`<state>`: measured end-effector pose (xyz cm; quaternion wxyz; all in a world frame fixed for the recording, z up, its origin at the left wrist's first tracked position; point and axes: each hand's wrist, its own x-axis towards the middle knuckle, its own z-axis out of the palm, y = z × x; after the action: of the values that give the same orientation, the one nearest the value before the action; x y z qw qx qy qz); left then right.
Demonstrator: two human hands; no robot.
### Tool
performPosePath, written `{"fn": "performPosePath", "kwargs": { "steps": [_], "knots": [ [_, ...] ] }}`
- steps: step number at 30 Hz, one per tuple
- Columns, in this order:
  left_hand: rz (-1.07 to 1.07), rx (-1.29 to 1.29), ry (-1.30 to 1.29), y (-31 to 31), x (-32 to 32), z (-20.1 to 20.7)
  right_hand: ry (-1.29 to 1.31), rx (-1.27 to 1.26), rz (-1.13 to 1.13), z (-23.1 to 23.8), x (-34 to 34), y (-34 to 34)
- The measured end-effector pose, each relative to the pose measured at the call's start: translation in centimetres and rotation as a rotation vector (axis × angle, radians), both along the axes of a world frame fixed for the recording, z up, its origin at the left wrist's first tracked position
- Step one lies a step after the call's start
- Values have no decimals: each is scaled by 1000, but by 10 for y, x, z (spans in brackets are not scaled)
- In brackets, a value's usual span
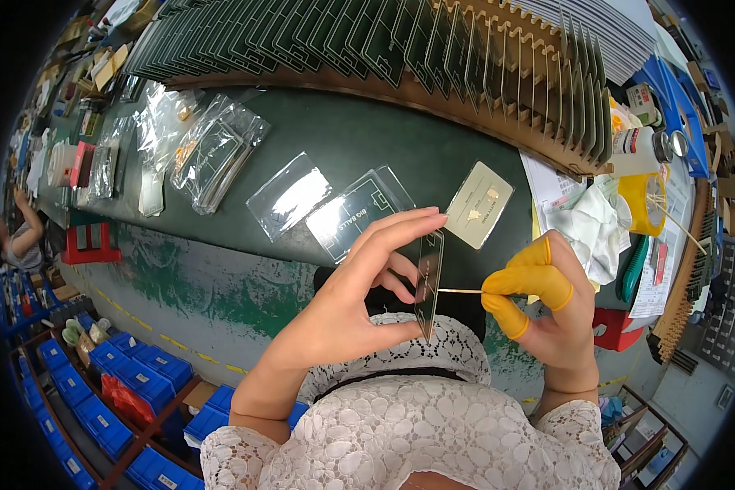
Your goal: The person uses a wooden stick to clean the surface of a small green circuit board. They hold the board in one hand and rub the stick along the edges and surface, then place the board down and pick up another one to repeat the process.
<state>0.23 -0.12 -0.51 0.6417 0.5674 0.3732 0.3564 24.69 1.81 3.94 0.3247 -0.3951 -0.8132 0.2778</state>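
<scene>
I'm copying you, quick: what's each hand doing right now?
Left hand: holding a dark card by its edges.
Right hand: closed, pinching a thin stick.

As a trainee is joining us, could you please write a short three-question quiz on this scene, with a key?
1. True or false: the left hand holds a dark card between thumb and fingers, off the table.
2. What does the right hand pinch?
A) a bottle
B) a thin stick
C) a pair of scissors
3. What colour are the finger covers on the right hand?

Key: 1. True. 2. B. 3. Yellow.
</scene>
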Motion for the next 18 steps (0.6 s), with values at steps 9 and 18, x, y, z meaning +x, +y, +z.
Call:
{"fn": "performPosePath", "kwargs": {
  "steps": [9, 18],
  "knots": [
    [-1, 11, 6, 0, -1, -1, -2, 1, 4, -1, -1, 0],
    [53, -10, 33, -2, 0, 2, -91, 31, -153, -14, 11, 7]
  ]
}}
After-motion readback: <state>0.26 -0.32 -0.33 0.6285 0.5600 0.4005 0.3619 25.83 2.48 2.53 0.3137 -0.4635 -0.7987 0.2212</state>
